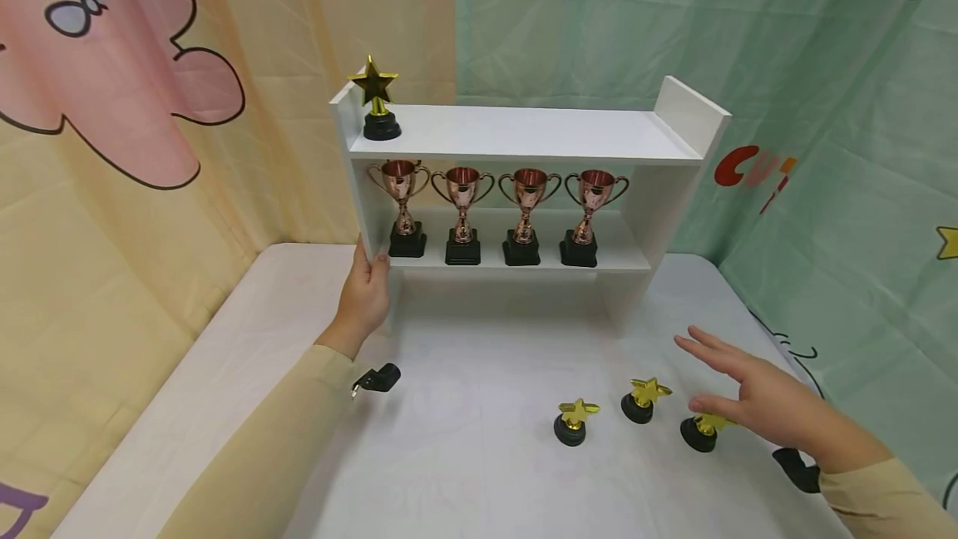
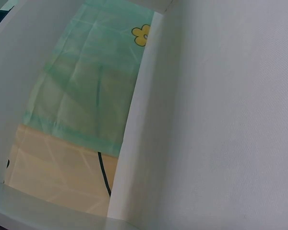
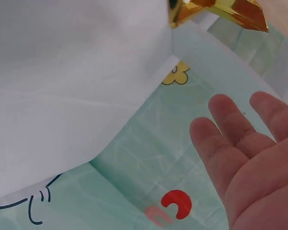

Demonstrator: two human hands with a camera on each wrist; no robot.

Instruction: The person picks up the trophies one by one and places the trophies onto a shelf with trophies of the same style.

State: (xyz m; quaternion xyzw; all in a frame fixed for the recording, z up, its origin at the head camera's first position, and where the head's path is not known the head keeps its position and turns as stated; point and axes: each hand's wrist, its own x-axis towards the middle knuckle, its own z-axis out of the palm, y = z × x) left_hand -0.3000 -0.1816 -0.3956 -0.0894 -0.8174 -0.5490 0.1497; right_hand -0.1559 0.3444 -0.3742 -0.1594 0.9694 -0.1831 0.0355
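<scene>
My left hand (image 1: 362, 302) grips the lower left side panel of a white two-tier shelf (image 1: 524, 131), its thumb on the front edge. On the upper tier, at the left end, stands a gold star trophy (image 1: 377, 98) with a black base. Several bronze cup trophies (image 1: 462, 190) line the lower tier. Three small star trophies are on the table at the right: one (image 1: 572, 422), a second (image 1: 641, 400) and a third (image 1: 699, 435). Over the third, partly hiding it, hovers my right hand (image 1: 771, 398), fingers spread and holding nothing. In the right wrist view, a gold star's edge (image 3: 230, 12) shows near the top.
A white-covered table (image 1: 479, 472) carries everything. Behind it hang a yellow curtain (image 1: 284, 106) and a green curtain (image 1: 554, 23) with printed figures. Black wrist devices (image 1: 382, 378) are at both cuffs.
</scene>
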